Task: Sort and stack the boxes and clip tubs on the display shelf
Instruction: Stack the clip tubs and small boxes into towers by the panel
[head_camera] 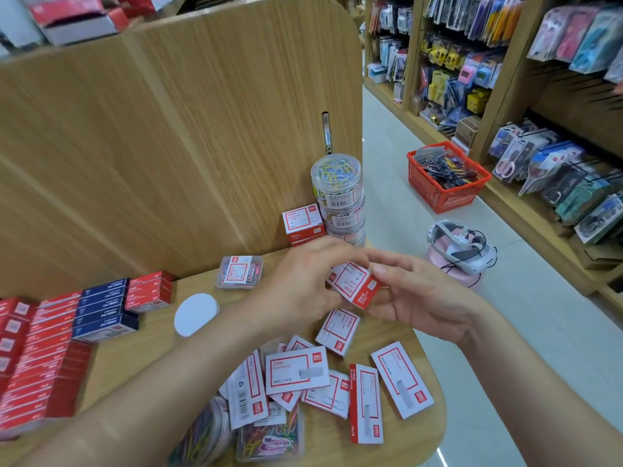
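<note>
You hold one small red-and-white box (354, 285) between both hands, lifted clear of the wooden shelf (151, 365). Your left hand (300, 284) curls over the box's left end, and your right hand (424, 298) pinches its right end, thumb on the upper corner and fingers beneath. The box sits tilted, white label up, red side towards you.

Just below the grip, another white-labelled box (337, 331) lies flat on the shelf. Nearer to you than that, the loose pile of boxes (296, 372) sprawls at mixed angles, partly covering clear tubs of coloured clips (266, 439) at the shelf's near edge.

Beyond the grip, against the wooden panel, stands the stack of round clip tubs (338, 197), with a short stack of small boxes (303, 224) touching its left side. Left of your left hand lie a flat clear clip case (240, 272) and a white round lid (196, 314). Farther left, the red and blue boxes (104, 311) stand in tidy rows.

Right of the grip, down on the floor, are a red basket (448, 176) and a headset (462, 251) on a pink stool.
</note>
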A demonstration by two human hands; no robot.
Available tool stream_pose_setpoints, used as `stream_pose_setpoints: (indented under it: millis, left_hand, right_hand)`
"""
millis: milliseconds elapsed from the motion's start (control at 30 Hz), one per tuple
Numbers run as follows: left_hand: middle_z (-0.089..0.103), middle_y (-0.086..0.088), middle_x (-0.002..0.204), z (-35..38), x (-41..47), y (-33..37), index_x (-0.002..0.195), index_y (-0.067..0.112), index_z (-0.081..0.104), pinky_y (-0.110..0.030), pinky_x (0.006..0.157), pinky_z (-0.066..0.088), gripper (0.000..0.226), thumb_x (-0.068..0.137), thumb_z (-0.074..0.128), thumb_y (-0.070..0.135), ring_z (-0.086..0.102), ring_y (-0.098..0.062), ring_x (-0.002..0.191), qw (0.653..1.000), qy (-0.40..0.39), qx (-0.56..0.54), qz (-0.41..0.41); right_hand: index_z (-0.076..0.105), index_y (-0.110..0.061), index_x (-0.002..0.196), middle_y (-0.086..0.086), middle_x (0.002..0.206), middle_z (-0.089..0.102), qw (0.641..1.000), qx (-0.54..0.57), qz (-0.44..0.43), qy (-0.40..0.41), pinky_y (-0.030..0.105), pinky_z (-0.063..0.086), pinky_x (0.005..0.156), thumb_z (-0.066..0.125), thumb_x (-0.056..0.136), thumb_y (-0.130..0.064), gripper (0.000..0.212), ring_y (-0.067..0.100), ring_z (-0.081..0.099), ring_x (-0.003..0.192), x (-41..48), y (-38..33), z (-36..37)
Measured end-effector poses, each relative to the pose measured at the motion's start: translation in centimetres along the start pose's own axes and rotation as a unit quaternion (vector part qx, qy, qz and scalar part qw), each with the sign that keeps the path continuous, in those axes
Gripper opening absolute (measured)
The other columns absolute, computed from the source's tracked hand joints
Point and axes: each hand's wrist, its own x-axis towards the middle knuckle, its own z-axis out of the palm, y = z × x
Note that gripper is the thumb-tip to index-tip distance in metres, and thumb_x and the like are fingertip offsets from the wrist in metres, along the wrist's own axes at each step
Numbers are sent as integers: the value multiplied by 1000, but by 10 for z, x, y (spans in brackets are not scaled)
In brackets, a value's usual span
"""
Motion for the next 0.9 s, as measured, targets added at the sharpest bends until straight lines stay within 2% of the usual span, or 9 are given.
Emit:
stream_pose_setpoints:
  millis: [100,233,367,467,567,667,733,800,900]
  left_hand:
    - [64,4,109,2,1,2,106,19,69,-7,77,39,50,62,79,-2,58,-2,97,999,-3,-42,22]
    - [57,13,114,1,0,-1,118,32,60,-18,74,49,57,71,79,5,55,-1,101,997,5,-71,-40]
    - [60,11,86,-7,-3,-7,109,31,59,-30,77,50,34,78,73,34,56,-5,78,986,-43,75,-146]
    - [63,13,94,3,-5,4,114,34,53,-31,73,46,53,75,58,69,59,-12,94,946,-176,214,-168]
    - [64,8,112,18,-3,8,123,38,46,-31,73,44,60,73,56,69,58,-19,106,932,-192,268,-153]
    - [67,9,90,13,1,6,107,35,56,-28,71,49,39,72,64,48,62,-15,86,952,-165,165,-197]
    - [64,7,71,5,-1,-4,96,26,63,-26,61,50,24,73,71,26,62,-14,67,955,-119,-23,-270]
    - [64,4,75,-3,-6,-19,98,21,66,-26,60,53,33,70,74,6,60,-15,64,921,-67,-226,-311]
    - [71,1,88,-9,-18,-42,105,18,65,-27,73,52,48,61,73,-1,62,-16,79,904,-63,-294,-302]
  right_hand:
    - [59,-12,129,14,106,67,999,21,21,-32,29,57,71,83,70,-35,69,25,69,87,-3,1,-3]
    - [59,-9,127,20,111,64,998,40,-52,2,36,58,80,89,62,-16,72,30,67,94,-2,6,-9]
    - [68,-19,114,11,104,70,977,-123,-96,147,30,55,81,84,64,-2,56,23,67,92,-6,7,-11]
    - [69,-20,106,8,100,74,940,-241,-116,213,26,54,82,80,69,5,46,19,69,95,-4,12,-8]
    - [70,-35,98,-2,105,71,895,-333,-150,256,35,55,83,87,65,-11,45,15,69,93,2,20,-9]
    - [67,-47,93,-16,103,69,851,-414,-135,293,32,52,75,89,63,-24,43,5,63,77,4,23,-12]
    - [65,-50,91,-20,101,67,839,-431,-131,305,25,47,71,89,63,-25,44,0,56,71,3,23,-11]
    - [62,-51,92,-22,100,65,837,-435,-124,308,15,42,66,88,63,-24,47,-3,53,69,3,23,-10]
    - [62,-48,95,-22,101,64,836,-449,-117,293,8,39,64,88,64,-21,50,-9,53,70,4,24,-8]
